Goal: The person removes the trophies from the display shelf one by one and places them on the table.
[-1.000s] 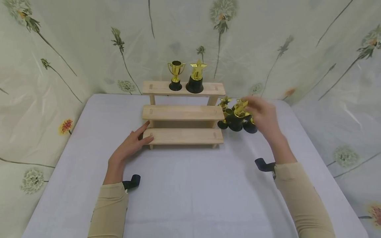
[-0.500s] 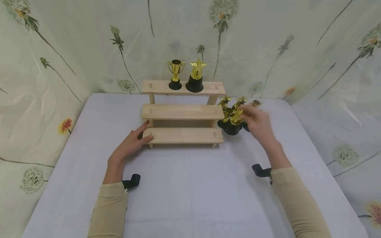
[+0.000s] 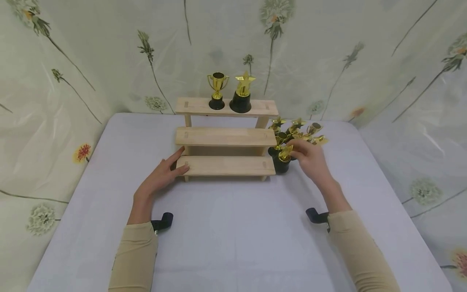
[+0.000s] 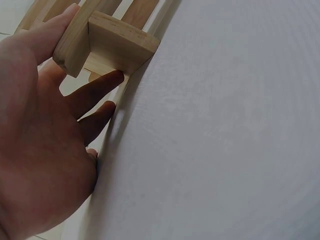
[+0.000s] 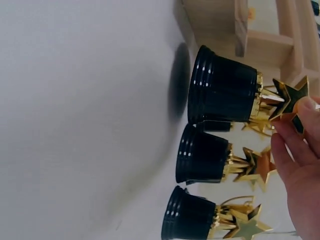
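Note:
My right hand (image 3: 310,158) pinches a star trophy (image 3: 284,159) by its gold star. In the right wrist view its black base (image 5: 225,87) hangs a little off the white cloth, with a shadow beneath. My left hand (image 3: 160,176) holds the left end of the lowest step of a three-step wooden display stand (image 3: 226,165). The left wrist view shows the thumb on the board and the other fingers (image 4: 97,92) below it, near the stand's leg. On the top step stand a gold cup trophy (image 3: 217,90) and another star trophy (image 3: 241,97).
Several more trophies cluster to the right of the stand, including a cup trophy (image 3: 313,129) and, in the right wrist view, a star trophy (image 5: 205,155) standing upright. A white cloth (image 3: 233,235) covers the table. Behind it hangs a flower-patterned curtain (image 3: 310,40).
My right hand has moved the star trophy toward me and slightly left, out of the cluster to beside the stand's lowest step. The left hand has stayed in place.

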`<state>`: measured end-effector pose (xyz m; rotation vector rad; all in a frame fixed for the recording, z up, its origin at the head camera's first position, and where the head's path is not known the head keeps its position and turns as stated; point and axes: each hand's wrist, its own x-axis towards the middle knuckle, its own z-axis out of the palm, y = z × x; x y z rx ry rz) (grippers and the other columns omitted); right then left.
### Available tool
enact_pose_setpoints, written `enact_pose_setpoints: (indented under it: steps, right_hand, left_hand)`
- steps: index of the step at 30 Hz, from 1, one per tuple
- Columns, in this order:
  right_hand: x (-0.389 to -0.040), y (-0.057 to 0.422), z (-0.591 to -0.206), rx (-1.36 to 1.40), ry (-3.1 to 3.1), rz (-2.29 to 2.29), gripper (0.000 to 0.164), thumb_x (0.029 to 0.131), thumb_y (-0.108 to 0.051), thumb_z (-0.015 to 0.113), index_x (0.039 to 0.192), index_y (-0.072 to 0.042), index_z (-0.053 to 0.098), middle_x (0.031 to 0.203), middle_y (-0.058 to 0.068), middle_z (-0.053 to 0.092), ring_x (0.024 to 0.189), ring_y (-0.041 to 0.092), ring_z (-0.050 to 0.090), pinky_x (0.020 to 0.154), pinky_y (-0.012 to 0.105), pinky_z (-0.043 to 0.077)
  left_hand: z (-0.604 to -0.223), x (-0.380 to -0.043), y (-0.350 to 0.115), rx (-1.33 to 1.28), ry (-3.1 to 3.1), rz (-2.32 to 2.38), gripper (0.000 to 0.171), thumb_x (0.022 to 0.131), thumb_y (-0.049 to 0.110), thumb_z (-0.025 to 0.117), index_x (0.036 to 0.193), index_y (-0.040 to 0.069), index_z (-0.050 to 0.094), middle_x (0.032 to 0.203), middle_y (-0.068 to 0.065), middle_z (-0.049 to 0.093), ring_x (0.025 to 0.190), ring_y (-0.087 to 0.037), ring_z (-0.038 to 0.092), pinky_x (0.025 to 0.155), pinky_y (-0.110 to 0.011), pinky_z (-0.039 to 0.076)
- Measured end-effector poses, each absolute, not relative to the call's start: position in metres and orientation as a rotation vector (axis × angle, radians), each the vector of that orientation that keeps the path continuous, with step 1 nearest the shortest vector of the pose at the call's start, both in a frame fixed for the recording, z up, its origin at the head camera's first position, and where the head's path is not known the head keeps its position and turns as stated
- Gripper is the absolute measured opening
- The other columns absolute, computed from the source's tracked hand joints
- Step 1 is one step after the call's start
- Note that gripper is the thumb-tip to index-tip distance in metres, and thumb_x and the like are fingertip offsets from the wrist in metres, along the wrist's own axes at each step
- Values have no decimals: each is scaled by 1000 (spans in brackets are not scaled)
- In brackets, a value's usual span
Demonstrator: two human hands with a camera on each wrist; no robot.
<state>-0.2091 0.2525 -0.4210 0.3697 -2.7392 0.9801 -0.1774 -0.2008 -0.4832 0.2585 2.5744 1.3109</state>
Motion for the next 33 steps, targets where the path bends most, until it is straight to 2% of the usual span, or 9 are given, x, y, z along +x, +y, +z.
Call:
enact_pose_setpoints:
  steps: [6,16,24,28,33]
  right_hand:
    - [-208,253,-430,380,-2737,1011,29,84,0,64,109,-14,65,100,2,68,84,14,63,69,20,53]
    - [-204,246,-434,345,-2755,1048,30,85,-2,63,110,-19,64,111,1,65,104,21,61,88,39,53]
    - [-202,244,-440,292,-2711,1222,33,85,-1,62,115,-16,63,117,0,62,110,19,58,94,38,50]
    - [-203,244,-443,260,-2699,1286,32,87,-3,62,117,-15,62,120,1,61,110,19,59,93,36,51]
    - [-201,245,-445,230,-2688,1317,32,87,-6,62,117,-18,62,122,1,60,112,20,59,93,36,51]
  left_hand:
    - [-487,-178,-200,242,2571,1318,71,85,62,50,143,48,13,155,8,18,145,-23,11,118,-52,-1]
    - [-488,-179,-201,223,2555,1326,70,84,63,51,141,52,12,155,7,17,145,-30,4,116,-57,-1]
    - [-488,-178,-203,200,2549,1306,69,83,65,50,139,55,11,155,6,16,145,-35,-2,114,-60,0]
    - [-488,-178,-203,214,2564,1314,69,84,63,51,140,52,12,155,5,18,145,-30,5,116,-56,-1]
    - [-486,-177,-201,223,2557,1331,71,83,64,51,141,50,13,155,6,18,146,-28,5,117,-54,-2]
